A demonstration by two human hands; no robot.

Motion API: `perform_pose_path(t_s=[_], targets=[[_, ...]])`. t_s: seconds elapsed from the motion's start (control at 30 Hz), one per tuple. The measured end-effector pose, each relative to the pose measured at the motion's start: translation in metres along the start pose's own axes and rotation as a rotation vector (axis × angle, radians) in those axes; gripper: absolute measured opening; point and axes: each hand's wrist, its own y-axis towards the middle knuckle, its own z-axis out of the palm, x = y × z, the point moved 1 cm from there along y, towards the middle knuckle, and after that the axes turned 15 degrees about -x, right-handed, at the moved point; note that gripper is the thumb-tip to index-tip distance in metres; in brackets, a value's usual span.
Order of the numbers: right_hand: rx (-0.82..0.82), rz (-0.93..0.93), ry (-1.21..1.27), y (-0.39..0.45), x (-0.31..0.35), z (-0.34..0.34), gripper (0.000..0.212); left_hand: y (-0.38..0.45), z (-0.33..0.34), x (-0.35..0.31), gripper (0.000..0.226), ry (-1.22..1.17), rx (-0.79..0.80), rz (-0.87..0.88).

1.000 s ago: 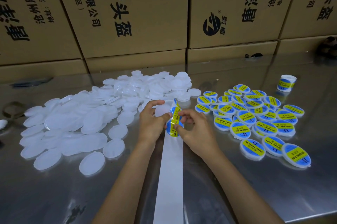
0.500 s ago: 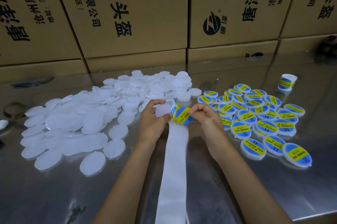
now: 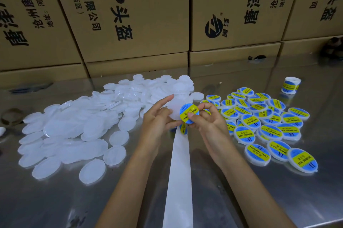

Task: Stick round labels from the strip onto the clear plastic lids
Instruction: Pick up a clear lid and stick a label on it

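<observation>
My left hand [image 3: 157,118] holds a clear plastic lid [image 3: 173,109] above the metal table, together with the top of the label strip [image 3: 179,172], whose white backing hangs down toward me. My right hand [image 3: 207,120] pinches a round blue-and-yellow label [image 3: 189,113] by its edge, right beside the lid and overlapping its right rim. One more label [image 3: 183,129] shows on the strip just below my fingers. A big heap of bare lids [image 3: 83,122] lies to the left. Labelled lids [image 3: 265,122] lie spread to the right.
Stacked cardboard boxes [image 3: 130,14] wall off the back of the steel table [image 3: 241,200]. A small roll of labels [image 3: 291,85] stands at the back right. A dark ring-shaped object [image 3: 11,116] lies at the far left edge.
My right hand has peeled the label off the strip and lifted it up to the lid in my left hand. The strip's backing hangs lower and straighter.
</observation>
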Motion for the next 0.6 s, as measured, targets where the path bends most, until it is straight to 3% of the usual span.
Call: perform_pose_path(t_s=[0.2, 0.6], targets=[[-0.115, -0.170, -0.085, 0.000, 0.003, 0.002, 0.028, -0.009, 0.012, 0.000, 0.043, -0.053, 0.125, -0.096], [-0.184, -0.286, -0.153, 0.004, -0.004, 0.001, 0.033, -0.014, 0.017, 0.001, 0.042, -0.044, 0.156, -0.079]])
